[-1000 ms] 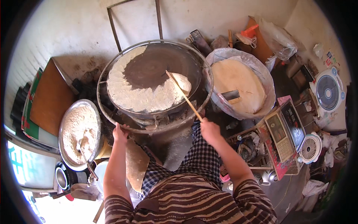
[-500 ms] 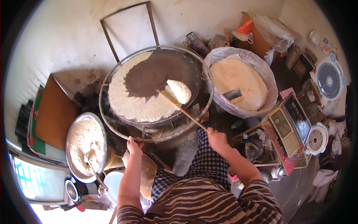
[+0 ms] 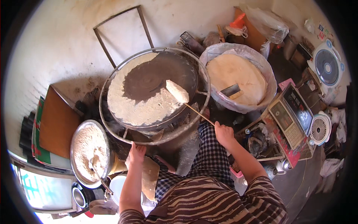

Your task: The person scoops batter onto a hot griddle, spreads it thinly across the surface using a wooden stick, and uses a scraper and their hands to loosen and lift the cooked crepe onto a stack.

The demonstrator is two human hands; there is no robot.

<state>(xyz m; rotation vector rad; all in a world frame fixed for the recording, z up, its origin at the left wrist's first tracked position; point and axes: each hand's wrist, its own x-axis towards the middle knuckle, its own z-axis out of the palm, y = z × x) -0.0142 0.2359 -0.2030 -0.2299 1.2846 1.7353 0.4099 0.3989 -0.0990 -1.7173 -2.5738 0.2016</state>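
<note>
In front of me is a round dark griddle (image 3: 160, 74) inside a metal ring (image 3: 164, 142). Pale batter (image 3: 130, 108) coats its left and near parts; the far middle and right are bare. My right hand (image 3: 224, 135) is closed around the thin wooden handle (image 3: 199, 113) of a batter spreader. Its head, under a thick lump of batter (image 3: 177, 91), rests at the griddle's right side. My left hand (image 3: 136, 153) grips the near edge of the ring, its fingers partly hidden.
At left stands a metal basin of batter (image 3: 87, 149) with a ladle (image 3: 99, 174) in it. A plastic-lined tub (image 3: 276, 89) at right holds a stack of flat round pancakes (image 3: 235, 71) with a scraper (image 3: 232, 91) on top. Further right are a weighing scale (image 3: 292, 115) and two fans (image 3: 327, 67).
The spreader has turned, and its batter-laden head now lies along the griddle's right side. Batter covers more of the near right part. My right hand has shifted slightly; my left stays at the ring.
</note>
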